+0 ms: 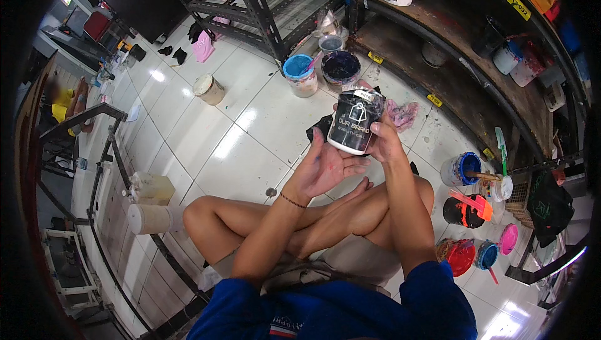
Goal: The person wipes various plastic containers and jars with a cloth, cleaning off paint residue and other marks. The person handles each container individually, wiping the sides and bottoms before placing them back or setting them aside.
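Observation:
A black plastic tub with a white base and white printing [355,122] is held up in front of me, tilted. My right hand [387,141] grips it from the right side, with the thumb on its front and the fingers partly hidden behind it. Just below its lower left edge, my left hand [322,168] is open, palm up with fingers stretched out. Whether that hand touches the tub I cannot tell. Beyond the tub stand a pail of light blue paint [300,76] and a pail of dark purple paint [340,70]. A stained rag [402,115] lies to its right.
Open pails of blue [469,168], orange [466,210] and red paint [460,258] stand to my right. Metal shelving [400,46] rises beyond them. Left are a lidded tub [208,90], a yellowish jerrycan [152,188] and a black metal frame [113,130]. Another person sits far left.

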{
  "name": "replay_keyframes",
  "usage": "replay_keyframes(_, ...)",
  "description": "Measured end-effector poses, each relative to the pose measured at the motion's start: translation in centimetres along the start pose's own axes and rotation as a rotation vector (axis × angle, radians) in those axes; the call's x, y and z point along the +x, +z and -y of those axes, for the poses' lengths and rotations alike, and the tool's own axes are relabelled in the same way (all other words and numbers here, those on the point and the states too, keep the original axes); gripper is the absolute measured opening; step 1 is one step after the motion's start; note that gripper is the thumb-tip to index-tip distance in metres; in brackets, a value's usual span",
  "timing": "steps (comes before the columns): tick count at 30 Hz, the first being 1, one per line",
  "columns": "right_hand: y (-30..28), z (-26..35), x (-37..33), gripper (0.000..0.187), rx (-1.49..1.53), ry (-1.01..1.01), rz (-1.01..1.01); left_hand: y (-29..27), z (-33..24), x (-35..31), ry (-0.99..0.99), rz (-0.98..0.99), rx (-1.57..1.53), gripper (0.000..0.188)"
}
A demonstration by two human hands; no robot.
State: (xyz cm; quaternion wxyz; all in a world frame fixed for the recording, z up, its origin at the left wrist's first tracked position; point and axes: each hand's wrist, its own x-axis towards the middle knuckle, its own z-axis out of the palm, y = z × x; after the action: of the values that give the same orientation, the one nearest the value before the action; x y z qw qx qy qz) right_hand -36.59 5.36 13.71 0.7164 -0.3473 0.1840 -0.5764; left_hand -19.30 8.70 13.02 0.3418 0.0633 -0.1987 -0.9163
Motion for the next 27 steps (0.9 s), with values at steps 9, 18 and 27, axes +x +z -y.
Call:
replay_keyframes(9,-1.5,-0.2,1.4,0.087,-0.028,-0.048,-0.015,0.7,-0.9,0.8,0.192,-0.013,0.048,0.086)
replay_keyframes(18,-2.7,-0.6,1.7,0.065,-0.114,0.036,-0.097,2.2,-5.5,-2.6,0.374,-0.052,-0.024,0.083)
replay_keyframes(27,-2.3,-0.7,1.1,0.063,-0.298,0.093,-0.145,-0.8,-11.0,-19.2,0.866,-1.013,0.823,0.057)
